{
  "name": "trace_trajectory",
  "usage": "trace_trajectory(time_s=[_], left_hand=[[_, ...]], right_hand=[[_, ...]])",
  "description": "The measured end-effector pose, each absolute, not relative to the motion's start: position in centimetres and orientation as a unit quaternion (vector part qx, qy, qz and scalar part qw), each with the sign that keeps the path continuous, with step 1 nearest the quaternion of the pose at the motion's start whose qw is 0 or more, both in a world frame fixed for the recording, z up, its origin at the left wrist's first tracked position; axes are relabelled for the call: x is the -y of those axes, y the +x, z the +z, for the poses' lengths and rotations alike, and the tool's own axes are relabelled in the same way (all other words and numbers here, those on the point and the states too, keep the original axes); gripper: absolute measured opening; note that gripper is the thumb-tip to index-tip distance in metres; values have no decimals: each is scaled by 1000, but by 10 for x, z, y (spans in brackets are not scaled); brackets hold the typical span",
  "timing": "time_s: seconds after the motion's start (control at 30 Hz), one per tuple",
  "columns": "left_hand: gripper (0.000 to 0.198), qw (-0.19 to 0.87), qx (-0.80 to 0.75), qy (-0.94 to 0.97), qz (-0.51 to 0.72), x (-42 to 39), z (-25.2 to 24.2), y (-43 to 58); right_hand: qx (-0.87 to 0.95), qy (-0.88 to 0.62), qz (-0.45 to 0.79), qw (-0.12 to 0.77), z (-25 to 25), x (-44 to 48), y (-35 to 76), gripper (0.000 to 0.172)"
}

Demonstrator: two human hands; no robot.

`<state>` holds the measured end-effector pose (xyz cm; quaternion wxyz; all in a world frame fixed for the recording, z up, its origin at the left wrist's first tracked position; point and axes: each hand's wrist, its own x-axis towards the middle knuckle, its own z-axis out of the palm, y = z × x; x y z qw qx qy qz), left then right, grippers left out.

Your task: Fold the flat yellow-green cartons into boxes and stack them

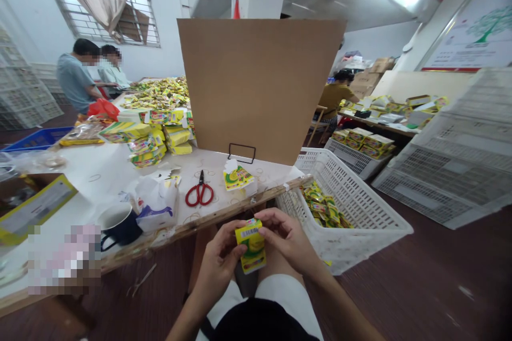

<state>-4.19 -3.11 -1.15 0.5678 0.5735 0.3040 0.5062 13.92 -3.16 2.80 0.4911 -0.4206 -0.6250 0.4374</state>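
Above my lap, a small yellow and green printed box (253,248) with a barcode is held between both hands. My left hand (224,248) is closed on its left side, thumb across the front. My right hand (286,234) pinches the upper right corner of the box, fingers near its top end. On the table edge ahead lies a flattened yellow and green carton (238,177). Red-handled scissors (200,192) rest to its left. At my right stands a white plastic crate (360,213) with many small yellow packets (322,205) inside.
A large cardboard sheet (260,90) stands upright on the table. A dark mug (120,224) and a tissue pack (156,202) sit near the edge at left. Stacked yellow cartons (148,144) lie behind them. White crates (452,176) are piled at right. Several people work farther off.
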Motion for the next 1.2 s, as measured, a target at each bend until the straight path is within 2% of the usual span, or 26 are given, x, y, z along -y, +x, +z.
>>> trace_trajectory(time_s=[0.23,0.33,0.5,0.6,0.7,0.8,0.87,1.0,1.07,1.13,1.2], left_hand=[[27,544,-297,564,545,34,-16,-40],[27,533,-298,557,562,36,-18,-37],[28,427,-321,584,612,38,-15,-32],[34,346,-325,596,648,41,-12,-29],[37,297,-320,604,666,43,-9,-29],[35,280,-328,607,667,42,-8,-31],[31,286,-334,619,651,40,-10,-32],[37,355,-343,636,593,33,-19,-32],[44,374,-346,628,589,28,-23,-34],[48,377,-360,616,591,24,-27,-35],[46,384,-376,613,579,21,-29,-35]], right_hand=[[692,-437,332,469,32,33,138,16],[703,-414,325,479,33,31,140,10],[664,-397,317,548,25,36,133,10],[597,-400,301,626,18,42,118,14],[566,-362,302,676,15,45,104,10],[582,-366,293,665,12,45,98,9],[622,-392,264,624,9,43,101,13],[702,-433,119,553,15,27,143,14],[650,-506,-28,567,25,9,180,15],[601,-589,-159,517,34,-15,212,20],[600,-615,-198,472,36,-41,223,24]])
